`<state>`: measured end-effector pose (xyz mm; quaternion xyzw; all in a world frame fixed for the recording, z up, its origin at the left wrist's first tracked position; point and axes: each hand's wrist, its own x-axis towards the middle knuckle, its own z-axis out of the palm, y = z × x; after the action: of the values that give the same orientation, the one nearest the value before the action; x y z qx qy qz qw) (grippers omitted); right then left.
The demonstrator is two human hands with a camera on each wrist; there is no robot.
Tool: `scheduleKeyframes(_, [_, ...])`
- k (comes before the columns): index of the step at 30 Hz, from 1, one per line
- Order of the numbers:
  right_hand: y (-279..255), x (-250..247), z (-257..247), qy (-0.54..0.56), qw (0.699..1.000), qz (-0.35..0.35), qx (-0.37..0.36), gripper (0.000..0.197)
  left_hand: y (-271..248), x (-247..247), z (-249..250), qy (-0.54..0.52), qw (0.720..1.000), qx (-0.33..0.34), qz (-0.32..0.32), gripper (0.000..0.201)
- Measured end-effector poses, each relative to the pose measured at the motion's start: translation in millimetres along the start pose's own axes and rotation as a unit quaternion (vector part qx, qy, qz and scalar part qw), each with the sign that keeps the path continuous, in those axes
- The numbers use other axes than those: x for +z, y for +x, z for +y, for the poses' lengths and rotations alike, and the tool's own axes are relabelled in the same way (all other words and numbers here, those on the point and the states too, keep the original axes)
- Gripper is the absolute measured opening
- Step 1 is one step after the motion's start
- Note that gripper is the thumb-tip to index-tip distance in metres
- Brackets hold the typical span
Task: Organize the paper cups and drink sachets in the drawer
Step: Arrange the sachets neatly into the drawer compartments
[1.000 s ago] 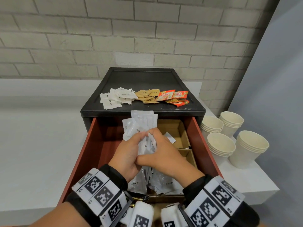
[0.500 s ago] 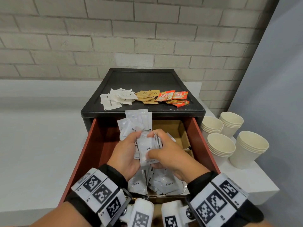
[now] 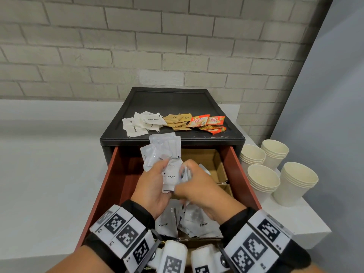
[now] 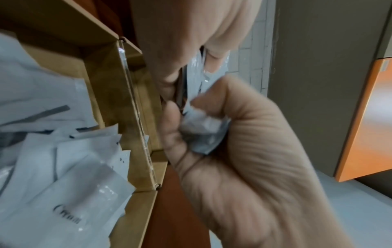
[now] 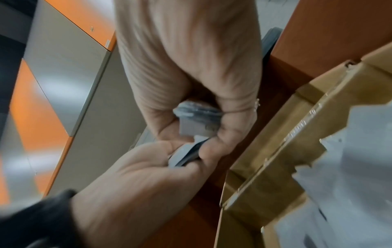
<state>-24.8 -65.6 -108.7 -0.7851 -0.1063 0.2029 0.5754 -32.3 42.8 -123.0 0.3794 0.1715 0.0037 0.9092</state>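
Note:
Both hands hover close together over the open red-brown drawer [image 3: 242, 174]. My left hand [image 3: 152, 184] grips a fanned bundle of white coffee sachets [image 3: 164, 151] that stands up above its fingers. My right hand [image 3: 199, 186] pinches a few more white sachets [image 3: 185, 173] pressed against that bundle. The gripped sachets also show bunched between the fingers in the left wrist view [image 4: 203, 124] and the right wrist view [image 5: 197, 117]. White cream sachets [image 3: 197, 223] lie loose in the near cardboard compartment. Stacks of paper cups [image 3: 264, 182] stand on the white ledge to the right of the drawer.
On the black cabinet top [image 3: 169, 101] lie white sugar sachets [image 3: 141, 123], brown sachets [image 3: 178, 121] and orange creamer sachets [image 3: 207, 123]. A cardboard divider [image 3: 210, 160] fills the drawer's right side. A brick wall stands behind and a white counter [image 3: 49, 164] spreads left.
A sachet labelled Coffee has come to the front of the bundle between the hands. Both hands stay over the drawer, shifted slightly.

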Motion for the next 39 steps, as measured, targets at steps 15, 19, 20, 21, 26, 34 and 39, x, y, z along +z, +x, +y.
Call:
scheduleKeyframes(15, [87, -42, -7, -0.497, 0.842, 0.026, 0.208, 0.032, -1, 1, 21, -0.062, 0.996, 0.053, 0.044, 0.014])
scheduleKeyframes(19, [98, -36, 4, -0.554, 0.803, -0.021, 0.218, 0.043, 2, -1, 20, -0.062, 0.996, 0.051, 0.036, 0.022])
scheduleKeyframes(20, [100, -35, 7, -0.564, 0.798, -0.020, 0.214, 0.044, 3, -1, 19, -0.062, 0.996, 0.050, 0.032, 0.025])
scheduleKeyframes(21, [100, -34, 8, -0.569, 0.795, -0.015, 0.208, 0.044, 3, -1, 19, -0.061, 0.996, 0.049, 0.029, 0.027])
scheduleKeyframes(26, [99, -37, 2, -0.494, 0.842, 0.037, 0.214, 0.041, 5, -2, 18, -0.051, 0.997, 0.050, 0.036, 0.029])
scheduleKeyframes(34, [76, -29, -9, -0.250, 0.958, 0.100, 0.097, 0.022, 5, -5, 15, -0.026, 0.998, 0.047, 0.029, 0.026])
scheduleKeyframes(39, [29, -21, -26, -0.054, 0.998, 0.032, -0.024, 0.022, 3, -5, 13, -0.001, 1.000, 0.018, 0.010, 0.028])
